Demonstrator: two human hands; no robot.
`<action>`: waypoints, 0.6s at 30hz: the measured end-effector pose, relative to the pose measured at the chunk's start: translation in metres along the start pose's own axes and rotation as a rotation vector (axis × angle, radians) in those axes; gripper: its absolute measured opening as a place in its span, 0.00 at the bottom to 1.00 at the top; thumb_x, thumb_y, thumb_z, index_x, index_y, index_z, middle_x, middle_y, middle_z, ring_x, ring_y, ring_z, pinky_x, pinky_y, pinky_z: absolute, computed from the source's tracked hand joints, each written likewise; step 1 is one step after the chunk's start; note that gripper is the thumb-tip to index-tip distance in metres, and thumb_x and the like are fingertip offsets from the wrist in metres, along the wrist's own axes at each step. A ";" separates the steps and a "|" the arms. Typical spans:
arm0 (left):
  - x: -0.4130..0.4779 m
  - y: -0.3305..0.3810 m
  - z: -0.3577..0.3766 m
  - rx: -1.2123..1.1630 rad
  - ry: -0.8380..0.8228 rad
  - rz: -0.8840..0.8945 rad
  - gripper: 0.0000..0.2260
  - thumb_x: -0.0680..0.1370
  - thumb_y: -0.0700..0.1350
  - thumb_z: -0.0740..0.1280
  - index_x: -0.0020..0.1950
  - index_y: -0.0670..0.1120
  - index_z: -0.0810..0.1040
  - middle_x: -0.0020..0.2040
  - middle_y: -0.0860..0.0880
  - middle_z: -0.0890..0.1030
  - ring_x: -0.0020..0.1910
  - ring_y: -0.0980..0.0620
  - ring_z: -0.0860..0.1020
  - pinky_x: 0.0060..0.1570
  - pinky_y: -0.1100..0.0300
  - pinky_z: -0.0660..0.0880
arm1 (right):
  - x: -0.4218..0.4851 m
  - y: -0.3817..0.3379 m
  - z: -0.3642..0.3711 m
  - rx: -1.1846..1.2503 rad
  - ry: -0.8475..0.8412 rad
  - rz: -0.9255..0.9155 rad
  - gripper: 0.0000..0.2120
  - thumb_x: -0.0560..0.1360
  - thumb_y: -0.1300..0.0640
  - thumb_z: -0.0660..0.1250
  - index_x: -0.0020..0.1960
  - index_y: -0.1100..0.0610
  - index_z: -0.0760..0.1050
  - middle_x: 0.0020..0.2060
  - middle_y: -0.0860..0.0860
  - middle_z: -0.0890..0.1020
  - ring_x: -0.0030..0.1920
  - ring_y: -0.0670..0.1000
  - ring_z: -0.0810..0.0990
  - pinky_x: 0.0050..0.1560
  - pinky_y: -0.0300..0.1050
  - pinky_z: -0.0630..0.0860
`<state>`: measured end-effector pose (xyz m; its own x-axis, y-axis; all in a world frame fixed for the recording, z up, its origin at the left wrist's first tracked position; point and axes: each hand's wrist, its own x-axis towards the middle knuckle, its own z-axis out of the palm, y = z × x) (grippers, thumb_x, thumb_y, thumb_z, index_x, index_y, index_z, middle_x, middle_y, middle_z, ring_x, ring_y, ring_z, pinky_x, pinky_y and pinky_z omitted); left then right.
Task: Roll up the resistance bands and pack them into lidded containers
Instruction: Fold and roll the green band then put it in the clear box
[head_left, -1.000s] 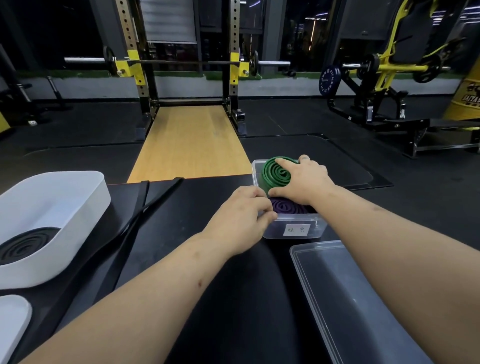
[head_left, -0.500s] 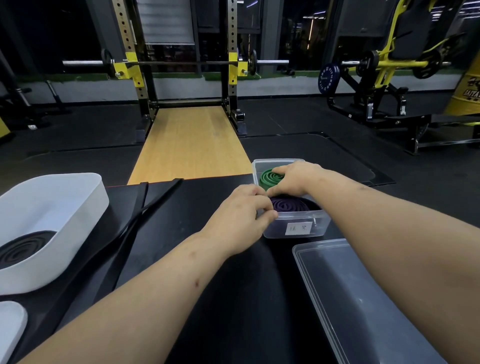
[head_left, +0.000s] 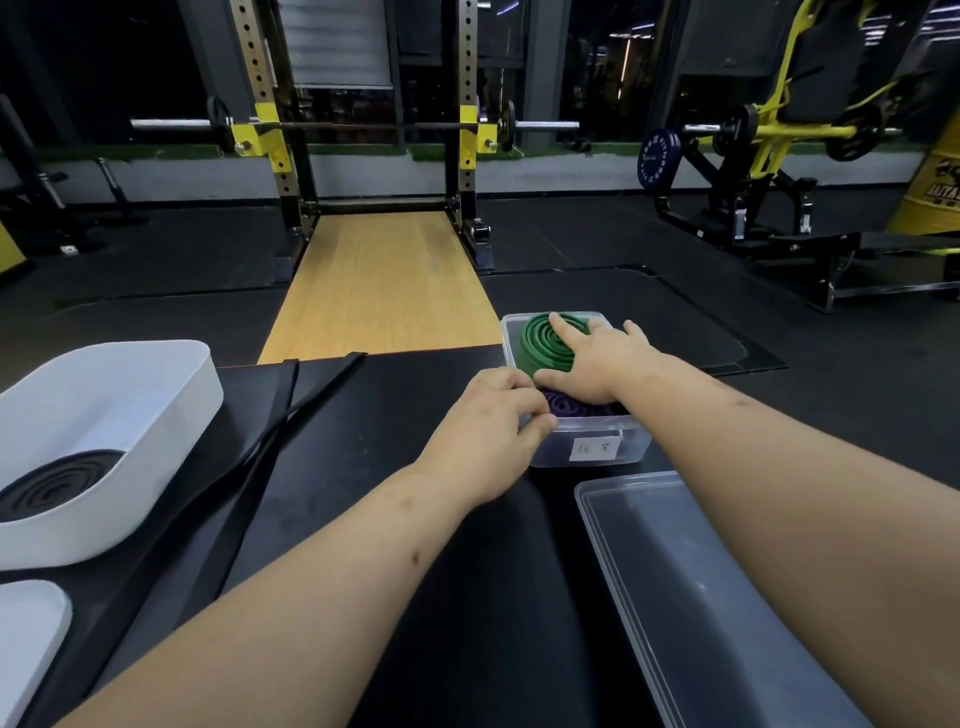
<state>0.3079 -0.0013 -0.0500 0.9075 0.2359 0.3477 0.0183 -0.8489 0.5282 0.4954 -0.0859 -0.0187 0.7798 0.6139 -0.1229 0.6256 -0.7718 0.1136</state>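
A person's two hands work at a small clear container (head_left: 629, 446) on a black table (head_left: 363, 415). The right hand (head_left: 592, 364) lies flat with its fingers straight and spread, pressing on a green band roll (head_left: 543, 340) at the container's far end. That roll is a tight spiral, tilted, and it looks to stand above the rim. A purple band roll (head_left: 566, 406) lies flat in the container, just nearer than the green one and partly under the right palm. The left hand (head_left: 493, 421) curls its fingers around the container's near left corner and steadies it.

The clear lid (head_left: 691, 597) lies on the table just nearer than the container, below the right forearm, with its long axis running away from the person. It is closer to the right hand. The green roll probably has to sit lower before the lid will fit.
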 end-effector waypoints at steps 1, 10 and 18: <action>0.001 0.003 0.002 0.002 0.010 0.003 0.09 0.83 0.52 0.66 0.51 0.50 0.83 0.58 0.58 0.73 0.63 0.58 0.67 0.63 0.66 0.62 | 0.001 0.002 -0.002 -0.011 0.017 -0.012 0.43 0.77 0.24 0.49 0.83 0.41 0.37 0.82 0.58 0.56 0.81 0.59 0.58 0.81 0.62 0.45; 0.003 0.010 0.010 0.029 0.046 0.021 0.09 0.82 0.52 0.66 0.51 0.49 0.83 0.57 0.57 0.74 0.65 0.55 0.67 0.64 0.67 0.60 | 0.008 0.002 -0.014 0.097 0.054 -0.010 0.47 0.69 0.20 0.58 0.82 0.40 0.52 0.80 0.54 0.64 0.76 0.60 0.65 0.74 0.63 0.59; 0.004 0.007 0.012 0.052 0.057 0.039 0.11 0.83 0.53 0.65 0.53 0.48 0.84 0.59 0.55 0.75 0.66 0.54 0.66 0.65 0.64 0.63 | 0.024 0.001 -0.009 0.192 0.065 -0.100 0.42 0.60 0.24 0.61 0.72 0.39 0.66 0.61 0.51 0.78 0.61 0.58 0.76 0.68 0.59 0.70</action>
<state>0.3171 -0.0117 -0.0540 0.8825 0.2273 0.4117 0.0065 -0.8812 0.4727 0.5151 -0.0706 -0.0127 0.7177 0.6938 -0.0592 0.6887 -0.7199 -0.0867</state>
